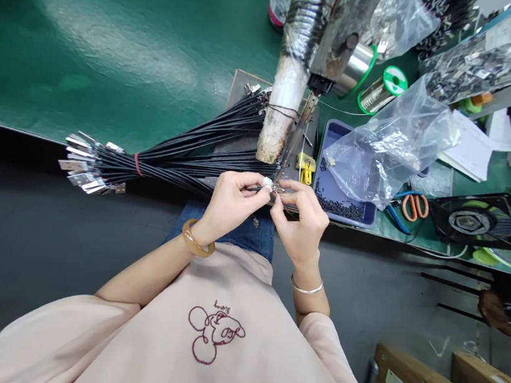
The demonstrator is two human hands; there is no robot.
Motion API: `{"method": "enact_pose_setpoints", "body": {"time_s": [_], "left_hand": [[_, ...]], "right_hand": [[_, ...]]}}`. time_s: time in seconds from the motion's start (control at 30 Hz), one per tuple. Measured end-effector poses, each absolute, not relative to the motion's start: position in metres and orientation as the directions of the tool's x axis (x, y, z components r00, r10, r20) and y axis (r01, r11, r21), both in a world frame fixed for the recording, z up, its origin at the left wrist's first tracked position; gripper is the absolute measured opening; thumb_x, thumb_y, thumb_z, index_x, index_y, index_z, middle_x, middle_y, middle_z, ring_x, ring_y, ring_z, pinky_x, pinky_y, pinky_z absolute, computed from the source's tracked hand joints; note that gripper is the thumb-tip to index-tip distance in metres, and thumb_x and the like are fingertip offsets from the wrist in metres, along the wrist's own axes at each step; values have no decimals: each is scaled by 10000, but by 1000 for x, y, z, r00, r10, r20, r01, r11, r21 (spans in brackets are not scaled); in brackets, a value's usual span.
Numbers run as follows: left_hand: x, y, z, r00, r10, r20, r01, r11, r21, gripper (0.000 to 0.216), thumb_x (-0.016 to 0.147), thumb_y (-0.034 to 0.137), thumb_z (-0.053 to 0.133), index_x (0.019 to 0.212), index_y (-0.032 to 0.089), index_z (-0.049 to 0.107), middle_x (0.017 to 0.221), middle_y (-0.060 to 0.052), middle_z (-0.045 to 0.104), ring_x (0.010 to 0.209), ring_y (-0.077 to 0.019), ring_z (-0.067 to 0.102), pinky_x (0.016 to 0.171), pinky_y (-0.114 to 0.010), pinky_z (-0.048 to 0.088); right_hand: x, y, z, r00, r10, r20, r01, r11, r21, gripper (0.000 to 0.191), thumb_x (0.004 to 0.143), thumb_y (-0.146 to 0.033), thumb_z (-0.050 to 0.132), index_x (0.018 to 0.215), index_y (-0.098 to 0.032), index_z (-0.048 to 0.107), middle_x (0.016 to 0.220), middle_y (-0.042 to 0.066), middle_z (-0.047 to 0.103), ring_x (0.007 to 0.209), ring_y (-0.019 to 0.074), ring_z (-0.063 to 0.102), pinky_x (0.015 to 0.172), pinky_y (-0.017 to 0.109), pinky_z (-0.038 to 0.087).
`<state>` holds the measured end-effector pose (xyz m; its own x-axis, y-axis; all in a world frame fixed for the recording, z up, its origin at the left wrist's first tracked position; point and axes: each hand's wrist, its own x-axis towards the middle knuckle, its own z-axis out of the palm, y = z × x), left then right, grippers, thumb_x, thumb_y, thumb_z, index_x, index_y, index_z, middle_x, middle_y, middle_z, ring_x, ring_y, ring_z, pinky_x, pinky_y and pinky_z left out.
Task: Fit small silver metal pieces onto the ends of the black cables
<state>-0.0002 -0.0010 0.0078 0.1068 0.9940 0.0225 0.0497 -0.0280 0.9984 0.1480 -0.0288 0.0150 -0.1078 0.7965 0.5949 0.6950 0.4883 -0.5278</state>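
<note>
Nearest the lens: a pale pink fabric sweatshirt [195, 359] with a maroon outline figure stitched on the chest. Both forearms reach out beyond it.

Left hand [230, 204]: amber ring-shaped bangle [196, 243] at the wrist. Thumb and forefinger are closed on the end of a thin black cable [254, 188] (the forefinger tip is wrapped in white tape).

Right hand [301, 219]: thin silver bangle [306, 288] at the wrist. The fingertips are pinched on a small silver metal terminal [278, 188], which meets the cable end between the two hands. The hands nearly touch at the fingertips.

Left of the left hand: a bundle of long black cables [180, 156], tied with a red band [137, 163]. Its flat metal ends fan out past the bench edge.

Just beyond both hands: a white-wrapped upright tube [283, 107], with a foil-covered duct [310, 10] above it.

Right of the right hand:
- A shallow blue plastic tray [332, 140] holds small dark parts.
- A crumpled clear plastic bag [393, 147] lies partly over the tray.
- Farther right are orange-handled scissors [416, 206], then a black square fan [475, 220].
</note>
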Motion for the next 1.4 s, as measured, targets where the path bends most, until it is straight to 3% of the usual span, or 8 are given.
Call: {"method": "enact_pose_setpoints", "body": {"time_s": [0.2,0.43,0.8,1.07,1.4], "left_hand": [[-2,-3,6,135,991,-7,64,-1,998,123,759,201,647,755,129,746,657,11,613,552,-70,434,508,-180,345],[-2,-1,3,117,993,25,24,-28,999,87,774,205,663,715,142,656,550,62,343,521,-63,268,491,-219,214],[-2,0,5,109,993,37,-6,-36,999,100,793,216,652,722,147,644,574,50,387,529,-67,286,503,-230,218],[-1,0,5,135,990,40,0,-40,999,95,790,200,629,713,166,583,552,65,337,516,-71,272,506,-239,208],[0,-1,3,127,992,25,41,-31,999,88,790,191,624,715,162,587,569,65,300,533,-75,255,512,-242,202]], "right_hand": [[149,-32,13,-99,801,591,702,477,-529,136,909,-126,591,830,-234,565,1003,47,742,926,174,727,802,320,596],[145,-32,13,-23,847,532,648,417,-637,104,915,-141,610,842,-215,608,1020,58,741,955,173,721,769,298,609],[142,-29,13,30,846,532,628,398,-668,115,902,-148,653,806,-210,635,987,48,739,939,180,722,764,311,625],[143,-31,14,85,896,436,517,334,-788,119,870,-133,653,786,-208,612,1006,35,739,876,155,729,696,264,619],[145,-30,14,39,871,489,597,372,-711,138,878,-130,665,780,-208,608,976,39,743,893,163,720,735,281,611]]}}
